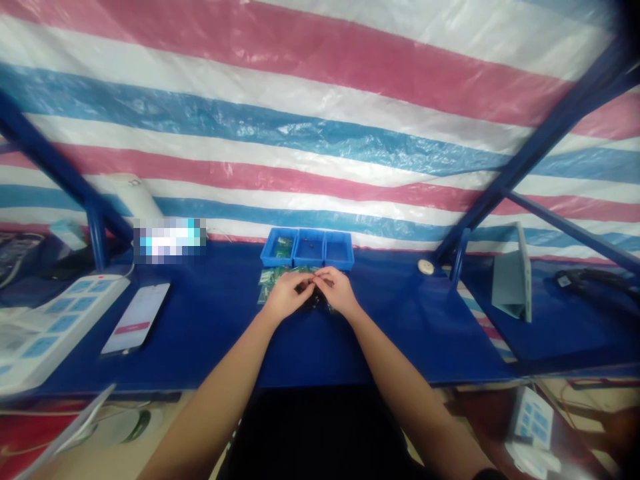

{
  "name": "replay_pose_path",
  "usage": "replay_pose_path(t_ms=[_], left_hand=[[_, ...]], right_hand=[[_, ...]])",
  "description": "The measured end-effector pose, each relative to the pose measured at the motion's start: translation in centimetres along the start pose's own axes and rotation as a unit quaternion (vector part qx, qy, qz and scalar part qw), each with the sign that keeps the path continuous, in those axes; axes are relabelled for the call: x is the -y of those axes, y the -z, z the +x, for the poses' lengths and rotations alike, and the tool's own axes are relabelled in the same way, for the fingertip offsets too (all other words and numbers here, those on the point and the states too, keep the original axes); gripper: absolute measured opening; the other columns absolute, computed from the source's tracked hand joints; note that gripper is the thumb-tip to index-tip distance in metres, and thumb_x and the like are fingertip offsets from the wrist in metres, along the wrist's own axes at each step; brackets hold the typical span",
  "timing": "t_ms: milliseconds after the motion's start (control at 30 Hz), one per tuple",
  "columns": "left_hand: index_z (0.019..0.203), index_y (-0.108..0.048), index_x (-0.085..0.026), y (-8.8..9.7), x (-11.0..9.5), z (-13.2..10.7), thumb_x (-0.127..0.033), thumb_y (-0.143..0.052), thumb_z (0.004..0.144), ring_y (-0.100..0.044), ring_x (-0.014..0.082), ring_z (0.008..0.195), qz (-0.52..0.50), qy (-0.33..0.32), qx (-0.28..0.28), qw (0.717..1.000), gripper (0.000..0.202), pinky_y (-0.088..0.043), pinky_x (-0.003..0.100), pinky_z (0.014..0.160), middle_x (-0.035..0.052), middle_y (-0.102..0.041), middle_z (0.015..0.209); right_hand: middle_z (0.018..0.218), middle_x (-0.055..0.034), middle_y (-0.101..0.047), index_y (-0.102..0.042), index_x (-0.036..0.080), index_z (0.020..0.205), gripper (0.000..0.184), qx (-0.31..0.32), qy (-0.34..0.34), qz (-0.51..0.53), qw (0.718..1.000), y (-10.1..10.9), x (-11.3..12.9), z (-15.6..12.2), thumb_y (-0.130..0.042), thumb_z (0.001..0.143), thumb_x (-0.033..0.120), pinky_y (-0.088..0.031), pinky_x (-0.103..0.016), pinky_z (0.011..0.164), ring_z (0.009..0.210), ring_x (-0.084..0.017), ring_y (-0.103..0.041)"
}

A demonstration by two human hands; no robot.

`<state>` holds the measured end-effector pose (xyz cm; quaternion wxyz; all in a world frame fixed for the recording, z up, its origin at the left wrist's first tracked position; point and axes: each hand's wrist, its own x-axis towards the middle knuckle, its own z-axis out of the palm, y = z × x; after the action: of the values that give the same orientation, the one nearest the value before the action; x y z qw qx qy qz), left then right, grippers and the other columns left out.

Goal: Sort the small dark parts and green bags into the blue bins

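Note:
My left hand (287, 295) and my right hand (338, 291) meet over the blue table, fingertips pinched together. Whatever lies between the fingers is too small and too hidden to make out. Small green pieces that look like circuit boards (267, 276) lie beside and behind my left hand, partly covered by it. Beneath the fingers there are small dark parts (316, 301), mostly hidden. Just beyond the hands stand three joined blue bins: the left bin (270, 260) holds green pieces, the middle bin (309, 261) a few tiny dark bits, and the right bin (340, 262) shows only its floor.
On the left of the table (400, 333) lie a phone (135, 320) and a long white power strip (75, 327). A small round pale object (425, 267) sits at the right. Blue frame bars (530, 153) slope up on both sides before a striped plastic sheet (320, 120).

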<state>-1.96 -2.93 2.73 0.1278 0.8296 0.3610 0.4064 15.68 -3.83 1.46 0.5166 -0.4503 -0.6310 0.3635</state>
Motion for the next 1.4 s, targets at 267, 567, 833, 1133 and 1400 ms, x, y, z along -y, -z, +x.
replay_pose_path(t_ms=[267, 567, 833, 1133, 1400], left_hand=[[0.096, -0.068, -0.023, -0.35, 0.44, -0.15, -0.033, -0.054, 0.093, -0.066, 0.0182, 0.085, 0.031, 0.017, -0.04, 0.999, 0.018, -0.049, 0.034, 0.081, 0.0031, -0.073, 0.094], [0.098, -0.066, -0.023, -0.15, 0.47, -0.13, -0.036, -0.046, 0.096, -0.064, 0.0185, 0.081, 0.042, 0.064, -0.013, 0.997, 0.024, -0.05, 0.032, 0.079, 0.0029, -0.071, 0.091], [0.109, -0.065, -0.024, -0.45, 0.68, -0.31, -0.039, -0.053, 0.093, -0.063, 0.0173, 0.078, 0.03, 0.082, -0.036, 0.995, 0.025, -0.051, 0.031, 0.076, 0.0018, -0.071, 0.087], [0.097, -0.066, -0.023, 0.15, -0.07, -0.13, -0.036, -0.048, 0.095, -0.063, 0.0172, 0.083, 0.028, 0.071, -0.024, 0.997, 0.022, -0.05, 0.029, 0.076, 0.0023, -0.071, 0.094], [0.105, -0.065, -0.024, -0.25, 0.59, -0.35, -0.038, -0.052, 0.092, -0.063, 0.0166, 0.075, 0.007, 0.093, -0.04, 0.995, 0.023, -0.051, 0.029, 0.071, 0.0011, -0.068, 0.081]], right_hand=[[0.082, -0.0047, -0.074, -0.066, 0.019, 0.094, 0.022, 0.019, -0.044, 0.071, 0.996, -0.04, 0.61, 0.01, -0.065, 0.082, 0.038, -0.057, -0.034, 0.077, 0.077, -0.019, -0.072], [0.094, -0.0053, -0.074, -0.073, 0.021, 0.098, 0.023, -0.038, 0.017, -0.025, 0.999, -0.08, 0.62, -0.18, -0.066, 0.081, 0.034, -0.056, -0.032, 0.076, 0.08, -0.019, -0.069], [0.094, -0.0058, -0.075, -0.074, 0.02, 0.098, 0.023, -0.058, -0.003, 0.012, 0.998, 0.12, 1.06, -0.1, -0.066, 0.081, 0.033, -0.057, -0.033, 0.075, 0.077, -0.019, -0.069], [0.097, -0.0054, -0.075, -0.074, 0.021, 0.098, 0.023, -0.051, 0.013, -0.007, 0.999, -0.01, 1.13, -0.18, -0.067, 0.08, 0.033, -0.057, -0.033, 0.078, 0.081, -0.019, -0.069], [0.095, -0.0049, -0.075, -0.075, 0.021, 0.097, 0.023, -0.053, -0.001, -0.006, 0.999, 0.06, 1.19, -0.12, -0.067, 0.08, 0.033, -0.057, -0.035, 0.08, 0.08, -0.02, -0.07]])
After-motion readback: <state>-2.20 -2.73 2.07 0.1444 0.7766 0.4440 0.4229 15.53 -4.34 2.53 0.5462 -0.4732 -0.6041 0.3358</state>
